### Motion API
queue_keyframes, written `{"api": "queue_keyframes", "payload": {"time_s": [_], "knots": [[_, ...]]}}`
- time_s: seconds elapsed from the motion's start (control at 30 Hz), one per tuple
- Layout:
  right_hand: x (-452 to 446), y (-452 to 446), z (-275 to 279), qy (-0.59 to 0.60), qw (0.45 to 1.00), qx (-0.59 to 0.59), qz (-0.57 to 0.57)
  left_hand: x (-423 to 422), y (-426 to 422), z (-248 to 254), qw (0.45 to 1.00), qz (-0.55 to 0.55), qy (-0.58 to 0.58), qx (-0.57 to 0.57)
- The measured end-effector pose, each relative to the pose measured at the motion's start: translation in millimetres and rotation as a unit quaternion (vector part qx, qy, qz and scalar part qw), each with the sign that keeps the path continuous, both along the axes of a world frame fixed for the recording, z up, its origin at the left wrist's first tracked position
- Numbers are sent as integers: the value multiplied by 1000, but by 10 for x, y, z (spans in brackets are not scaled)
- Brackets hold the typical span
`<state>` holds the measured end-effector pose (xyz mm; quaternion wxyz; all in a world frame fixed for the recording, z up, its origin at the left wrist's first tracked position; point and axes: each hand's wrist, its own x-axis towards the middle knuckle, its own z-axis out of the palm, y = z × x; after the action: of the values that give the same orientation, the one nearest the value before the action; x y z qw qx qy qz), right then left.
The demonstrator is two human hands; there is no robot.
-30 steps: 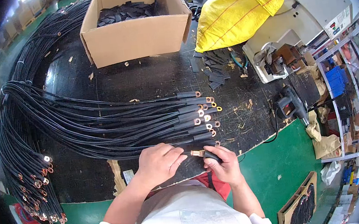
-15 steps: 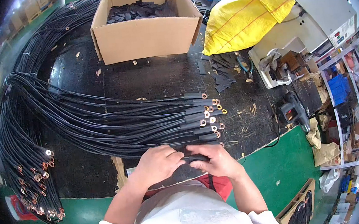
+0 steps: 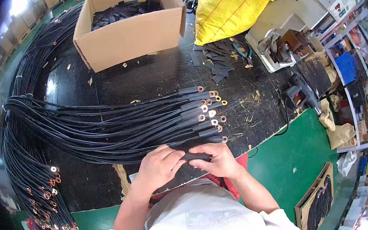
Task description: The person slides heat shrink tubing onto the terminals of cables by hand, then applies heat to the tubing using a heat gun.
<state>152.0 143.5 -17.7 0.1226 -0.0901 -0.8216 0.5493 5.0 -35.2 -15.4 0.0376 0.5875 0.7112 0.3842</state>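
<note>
- One open cardboard box (image 3: 131,42) on the tabletop (image 3: 140,81), holding many loose black strips (image 3: 126,12).
- One shallow box (image 3: 302,208) on the floor, dark cables inside.
- One yellow sack (image 3: 235,6), one heat gun (image 3: 300,93).
- Two hands, left (image 3: 158,168) and right (image 3: 222,159), fingers bent inward, each grip closed on one black sleeve (image 3: 198,157) by the tabletop's front edge.

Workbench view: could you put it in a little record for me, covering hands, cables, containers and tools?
left hand: fingers closed at the left end of a black sleeve; exact grip hidden
right hand: thumb and fingers around the sleeve
cables: black, bundled, many with copper ring ends
box: open cardboard, holding flat black pieces
sack: yellow, right of the box
tool: black gun-shaped tool near the table's right edge
</note>
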Motion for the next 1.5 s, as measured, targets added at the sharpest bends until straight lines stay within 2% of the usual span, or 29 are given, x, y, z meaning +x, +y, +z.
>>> {"api": "queue_keyframes", "payload": {"time_s": [0.1, 0.2, 0.4, 0.7, 0.77, 0.8, 0.83, 0.87, 0.93, 0.97, 1.0, 1.03, 1.07, 1.13, 1.17, 1.3, 1.33, 1.37, 1.4, 1.43, 1.47, 1.5], "knots": [[39, -31, 19, 25, 998, -17, -54, 0, -3, -2, 1000, 6, -2, -6], [92, 0, -79, -11, 998, -51, -42, 0, 4, 10, 1000, 5, -7, -8], [45, -22, -39, 12, 999, -10, -38, -11, 4, -27, 1000, -4, -11, -2], [119, 24, 61, 7, 999, -29, -30, 4, 42, 11, 1000, -4, 2, 8], [296, 217, 169, 17, 991, -112, -76, 30, 21, 21, 999, 5, 27, -20], [403, 406, 222, 23, 985, -74, -157, 71, 9, 25, 999, 19, 39, -20], [506, 651, 258, 31, 971, -37, -234, 113, -20, 27, 998, 37, 51, -21], [596, 961, 280, 1, 926, 23, -377, 141, -47, 25, 996, 56, 64, -24], [788, 1844, 253, 55, 827, 94, -551, 163, -124, 11, 991, 73, 115, -7], [841, 2138, 395, 31, 766, 214, -605, 174, -170, 11, 986, 85, 140, -4], [920, 2555, 301, 36, 718, 320, -617, 186, -178, -12, 984, 107, 141, -1], [931, 2871, 292, -61, 693, 342, -632, 190, -177, -24, 983, 115, 143, 7], [901, 3133, 180, -98, 663, 406, -621, 184, -168, -25, 981, 127, 147, 13], [832, 3324, 123, -256, 682, 358, -584, 174, -145, -37, 978, 146, 146, 25], [784, 3439, 69, -290, 685, 328, -582, 162, -147, -78, 976, 150, 153, 25], [844, 3463, 82, -351, 697, 314, -541, 186, -181, -46, 980, 153, 124, 36], [861, 3316, 225, -370, 705, 310, -520, 205, -182, -6, 981, 150, 113, 42], [958, 3366, 157, -364, 703, 323, -519, 237, -172, 74, 989, 126, 47, 66], [936, 3148, 312, -362, 690, 288, -556, 266, -150, 205, 990, 106, -15, 94], [1066, 3153, 258, -351, 687, 331, -544, 286, -130, 363, 985, 92, -73, 125], [1123, 3043, 297, -316, 692, 289, -580, 302, -117, 565, 976, 30, -142, 160], [1192, 2807, 415, -326, 688, 304, -573, 315, -112, 808, 959, -26, -203, 195]]}}
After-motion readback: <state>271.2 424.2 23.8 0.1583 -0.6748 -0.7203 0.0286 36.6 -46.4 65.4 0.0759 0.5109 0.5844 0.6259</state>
